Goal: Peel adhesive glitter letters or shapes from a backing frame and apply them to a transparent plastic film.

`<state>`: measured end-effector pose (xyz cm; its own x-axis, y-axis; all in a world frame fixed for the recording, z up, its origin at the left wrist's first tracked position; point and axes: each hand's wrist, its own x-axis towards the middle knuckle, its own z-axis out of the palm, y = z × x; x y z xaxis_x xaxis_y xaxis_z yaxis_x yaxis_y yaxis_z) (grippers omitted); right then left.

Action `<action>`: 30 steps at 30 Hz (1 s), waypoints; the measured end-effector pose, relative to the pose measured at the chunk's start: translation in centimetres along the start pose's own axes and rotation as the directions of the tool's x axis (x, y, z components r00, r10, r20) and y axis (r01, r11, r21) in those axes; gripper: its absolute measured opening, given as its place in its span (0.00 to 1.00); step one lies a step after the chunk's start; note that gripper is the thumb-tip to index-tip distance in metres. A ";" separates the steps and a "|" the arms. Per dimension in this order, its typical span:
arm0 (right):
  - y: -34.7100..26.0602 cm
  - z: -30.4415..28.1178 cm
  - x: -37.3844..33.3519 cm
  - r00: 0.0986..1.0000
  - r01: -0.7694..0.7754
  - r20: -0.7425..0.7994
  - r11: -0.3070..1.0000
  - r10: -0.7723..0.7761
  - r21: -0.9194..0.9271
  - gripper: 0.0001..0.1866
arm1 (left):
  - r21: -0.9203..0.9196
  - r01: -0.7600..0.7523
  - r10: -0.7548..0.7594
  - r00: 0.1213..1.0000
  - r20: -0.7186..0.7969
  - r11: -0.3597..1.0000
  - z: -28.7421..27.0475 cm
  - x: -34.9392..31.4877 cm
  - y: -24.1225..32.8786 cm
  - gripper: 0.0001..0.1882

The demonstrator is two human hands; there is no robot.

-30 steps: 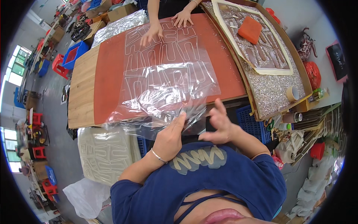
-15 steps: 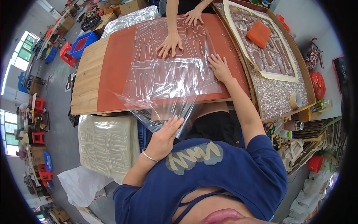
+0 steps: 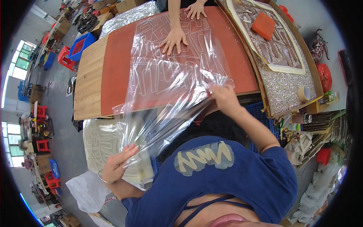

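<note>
A clear plastic film (image 3: 166, 117) is drawn up off the near edge of a red-brown mat (image 3: 118, 64) and hangs in stretched folds toward me. My left hand (image 3: 115, 165) grips its near left corner, low and left, over a stack of clear patterned sheets (image 3: 99, 140). At the mat's near right edge my right hand (image 3: 225, 99) is closed on the film's right side, with its fingertips partly hidden. On the mat, under the film, lie outlined elongated shapes (image 3: 153, 81). A co-worker's hand (image 3: 174, 39) presses flat on the film's middle; the other hand (image 3: 196, 10) rests at the far edge.
A glittery tray (image 3: 278, 92) at the right holds a cream-framed sheet (image 3: 302, 70), an orange-red block (image 3: 263, 25) and a tape roll (image 3: 303, 93). Bare wooden board (image 3: 87, 79) extends left of the mat. Blue crate (image 3: 80, 46) and white plastic bag (image 3: 89, 191) are also at left.
My left hand has moved left and down, pulling the film's near corner with it. My right hand has gone from lying flat on the film to gripping its edge, nearer to me.
</note>
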<state>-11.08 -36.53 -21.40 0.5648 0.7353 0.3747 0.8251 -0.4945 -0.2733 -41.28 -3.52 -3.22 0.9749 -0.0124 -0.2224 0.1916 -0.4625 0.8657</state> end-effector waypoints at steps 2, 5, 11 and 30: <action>2.7 -2.2 2.8 0.997 -0.075 -0.028 0.997 0.075 -0.019 0.30 | -0.065 -0.021 0.024 0.999 0.047 0.998 -1.0 0.4 -0.2 0.21; 6.8 -4.1 5.0 0.983 -0.063 -0.183 0.980 0.028 -0.187 0.29 | -0.053 -0.094 0.093 0.995 -0.031 0.994 -1.6 0.4 -1.1 0.17; 6.3 0.4 1.6 0.999 0.020 0.052 0.942 -0.003 -0.335 0.21 | 0.032 -0.168 0.156 0.805 -0.573 0.985 0.2 0.0 -4.9 0.19; -17.7 -3.7 3.1 0.867 0.417 0.336 0.905 -0.368 -0.082 0.27 | 0.151 -0.295 0.133 -0.080 -0.988 0.943 -9.9 -4.3 -12.8 0.19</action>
<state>-23.85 -27.18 -12.13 0.1804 0.9753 0.1273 0.9836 -0.1796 -0.0184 -46.85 11.27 -8.91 0.0598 0.8153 0.5760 -0.1240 -0.5665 0.8147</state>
